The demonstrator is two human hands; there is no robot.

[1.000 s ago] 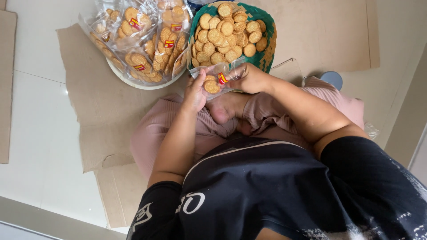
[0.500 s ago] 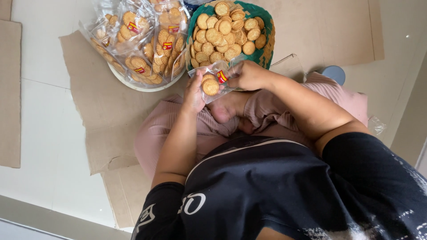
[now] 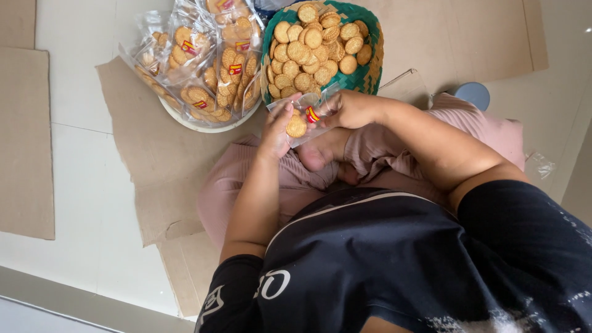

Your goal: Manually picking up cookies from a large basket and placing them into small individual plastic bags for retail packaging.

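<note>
1. Where the person sits cross-legged, the pale tiled floor (image 3: pixel 92 203) is covered in part by flat sheets of brown cardboard (image 3: pixel 145 148), with another sheet at nine o'clock and more at one o'clock.
2. At twelve o'clock stands a green woven basket (image 3: pixel 370 68) heaped with round golden biscuits (image 3: pixel 311 52).
3. At eleven o'clock, just beside the basket, a white round tray (image 3: pixel 203 126) carries a pile of sealed clear bags of biscuits (image 3: pixel 206 68) with small red-and-yellow labels.
4. Both forearms reach forward over the pink-clad knees, and the hands meet just below the basket's near rim.
5. The left hand (image 3: pixel 276 131) is upright, fingers closed on one side of a small clear plastic bag (image 3: pixel 303 117) holding one biscuit.
6. The right hand (image 3: pixel 348 110) pinches the bag's other side, knuckles up, so the bag hangs between the two hands.
</note>
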